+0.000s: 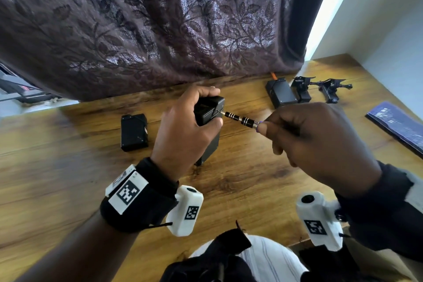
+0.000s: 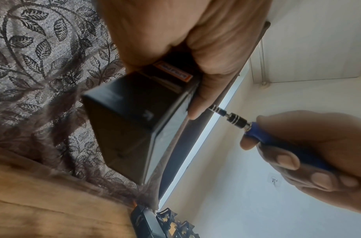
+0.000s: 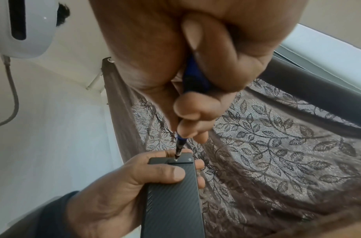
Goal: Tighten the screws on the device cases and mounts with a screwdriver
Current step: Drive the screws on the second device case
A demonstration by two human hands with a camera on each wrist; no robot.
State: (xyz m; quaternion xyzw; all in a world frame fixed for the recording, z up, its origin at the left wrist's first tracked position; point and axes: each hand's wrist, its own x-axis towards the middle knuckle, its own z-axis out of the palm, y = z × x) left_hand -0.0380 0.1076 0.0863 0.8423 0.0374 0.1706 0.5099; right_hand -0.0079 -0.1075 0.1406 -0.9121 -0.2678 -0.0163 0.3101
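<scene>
Above the wooden bench (image 1: 68,167), the left hand (image 1: 183,126) grips a black device case (image 1: 211,107) upright, fingers curled round it. The right hand (image 1: 320,144) pinches a blue-handled screwdriver (image 1: 240,119), its tip set in a screw (image 3: 176,159) at the case's top edge. Farther back lie more cases (image 1: 281,93) and mounts (image 1: 330,89) before a curtain (image 1: 160,18).

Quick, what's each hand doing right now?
Left hand: grips the black case.
Right hand: grips the screwdriver, tip on a case screw.
</scene>
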